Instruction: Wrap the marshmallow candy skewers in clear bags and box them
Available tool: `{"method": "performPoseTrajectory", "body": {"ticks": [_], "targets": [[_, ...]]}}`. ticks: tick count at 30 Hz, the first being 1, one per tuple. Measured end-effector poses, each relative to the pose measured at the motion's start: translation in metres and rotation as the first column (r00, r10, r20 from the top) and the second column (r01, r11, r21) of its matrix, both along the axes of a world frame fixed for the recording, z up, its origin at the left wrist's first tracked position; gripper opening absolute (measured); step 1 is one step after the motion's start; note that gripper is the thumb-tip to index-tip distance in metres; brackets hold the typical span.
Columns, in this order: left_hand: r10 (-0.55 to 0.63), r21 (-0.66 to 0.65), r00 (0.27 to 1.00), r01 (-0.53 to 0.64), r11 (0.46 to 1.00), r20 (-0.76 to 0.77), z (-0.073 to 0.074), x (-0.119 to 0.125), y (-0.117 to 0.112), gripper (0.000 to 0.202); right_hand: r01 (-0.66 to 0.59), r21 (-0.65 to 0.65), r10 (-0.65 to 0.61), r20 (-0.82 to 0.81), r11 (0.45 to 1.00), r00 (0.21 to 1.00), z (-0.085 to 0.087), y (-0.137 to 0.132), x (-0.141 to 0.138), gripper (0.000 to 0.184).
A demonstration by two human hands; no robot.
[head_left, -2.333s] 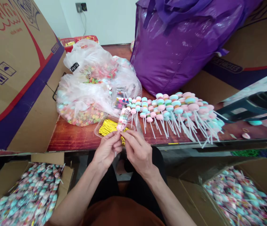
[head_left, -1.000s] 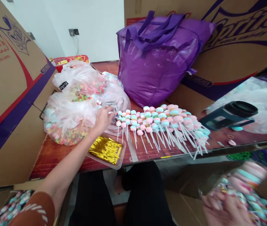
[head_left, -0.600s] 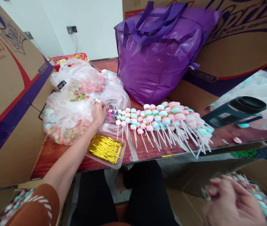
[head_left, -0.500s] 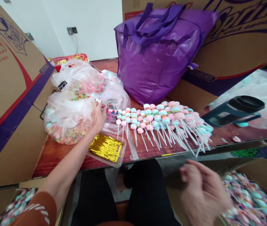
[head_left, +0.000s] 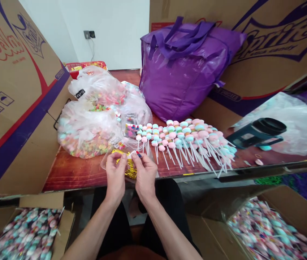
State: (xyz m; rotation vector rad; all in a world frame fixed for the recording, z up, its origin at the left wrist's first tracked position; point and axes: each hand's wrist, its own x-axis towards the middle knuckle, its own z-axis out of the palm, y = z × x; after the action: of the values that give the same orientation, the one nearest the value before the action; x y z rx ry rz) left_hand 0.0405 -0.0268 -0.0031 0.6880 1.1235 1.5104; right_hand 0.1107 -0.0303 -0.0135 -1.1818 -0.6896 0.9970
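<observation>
My left hand [head_left: 116, 177] and my right hand [head_left: 146, 177] are close together above the table's front edge, thumbs and fingertips pinched. Between them stretches a small clear plastic bag [head_left: 130, 154], whitish with a bit of red and blue print. Beneath, partly covered by my hands, is a clear plastic tray [head_left: 103, 163] of gold twist ties [head_left: 130, 171]. Just beyond lies a stack of similar printed plastic bags [head_left: 130, 126]. Rows of pink and blue marshmallow sticks [head_left: 187, 135] lie to the right, white sticks toward me.
Plastic sacks of sweets [head_left: 88, 126] stand at left. A purple bag [head_left: 183, 79] stands behind, between large cartons [head_left: 15, 90]. A dark tumbler [head_left: 256, 133] lies tilted at right. Boxes of wrapped marshmallow sticks [head_left: 31, 231] sit low on both sides.
My left hand has come back from the stack of bags toward me, with a small plastic bag. My right hand has moved left from beyond the table edge to meet it.
</observation>
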Motion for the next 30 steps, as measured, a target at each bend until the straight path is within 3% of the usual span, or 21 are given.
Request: {"method": "performPoseTrajectory", "body": {"ticks": [3,7,13,16,18,20,21,24,26,28,30], "targets": [[-0.075,-0.056,0.964,0.092,0.994,0.254,0.005,-0.007,-0.002,0.035,-0.087,0.02,0.086,0.059,0.996,0.995,-0.001,-0.005,0.007,0.023],[0.019,-0.054,0.968,-0.005,0.999,0.251,0.01,-0.01,0.0,0.031,-0.14,-0.002,0.139,0.128,0.99,0.982,0.004,-0.008,0.011,0.031],[0.04,-0.097,0.942,-0.008,0.995,0.334,0.008,-0.011,-0.001,0.032,-0.114,-0.042,0.121,0.279,0.993,0.953,0.003,-0.005,0.013,0.044],[0.033,-0.141,0.936,0.018,0.99,0.351,0.009,-0.019,0.003,0.035,-0.176,-0.047,0.18,0.384,0.983,0.906,0.0,0.0,0.022,0.045],[0.081,-0.151,0.931,-0.028,0.988,0.357,0.009,-0.025,0.009,0.037,-0.182,-0.079,0.197,0.481,0.98,0.854,0.0,0.008,0.03,0.047],[0.157,-0.147,0.915,-0.109,0.983,0.371,0.008,-0.03,0.017,0.037,-0.091,-0.133,0.156,0.645,0.987,0.748,0.002,0.02,0.039,0.047],[0.189,-0.143,0.906,-0.144,0.979,0.378,0.007,-0.032,0.02,0.038,-0.021,-0.162,0.137,0.747,0.987,0.65,0.003,0.028,0.042,0.044],[0.23,-0.141,0.894,-0.189,0.972,0.385,0.004,-0.035,0.029,0.04,0.117,-0.243,0.211,0.95,0.963,0.232,0.005,0.055,0.048,0.028],[0.248,-0.157,0.89,-0.203,0.967,0.382,0.003,-0.035,0.032,0.042,0.134,-0.301,0.3,0.953,0.944,0.027,0.004,0.071,0.047,0.025],[0.271,-0.164,0.886,-0.224,0.961,0.377,0.001,-0.034,0.034,0.042,0.134,-0.358,0.367,0.929,0.924,-0.05,0.002,0.083,0.042,0.027],[0.282,-0.153,0.885,-0.242,0.958,0.37,0.0,-0.033,0.035,0.042,0.153,-0.388,0.397,0.918,0.909,-0.03,0.0,0.088,0.039,0.029]]}}
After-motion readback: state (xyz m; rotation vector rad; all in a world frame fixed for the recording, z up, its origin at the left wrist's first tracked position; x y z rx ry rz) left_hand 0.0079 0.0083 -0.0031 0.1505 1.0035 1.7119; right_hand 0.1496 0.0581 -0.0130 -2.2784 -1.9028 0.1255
